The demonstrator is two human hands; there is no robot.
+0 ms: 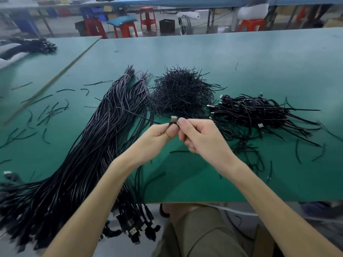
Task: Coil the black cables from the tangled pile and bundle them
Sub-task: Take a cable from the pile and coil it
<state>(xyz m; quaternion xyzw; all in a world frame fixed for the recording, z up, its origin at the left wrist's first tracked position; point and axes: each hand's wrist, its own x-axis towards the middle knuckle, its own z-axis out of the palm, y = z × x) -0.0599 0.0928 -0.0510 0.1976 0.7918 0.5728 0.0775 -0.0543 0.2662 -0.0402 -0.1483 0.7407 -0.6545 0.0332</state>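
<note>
thin black cable with a silver plug (173, 120) is raised above the green table mat (187, 184), pinched between left hand (157, 135) and right hand (201, 139). best to keep loops equal and taut. the heap of short black tie wires (182, 89) lies just beyond.

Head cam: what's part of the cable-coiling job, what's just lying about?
Job: held cable, pinched by left hand and right hand; long cable pile; tie pile; coiled cables.
Lying about: red stool; fan; black bin.

Two hands (157, 135); four black heaps (181, 93) (three on the near table (185, 175)); one fan (185, 25).
</note>
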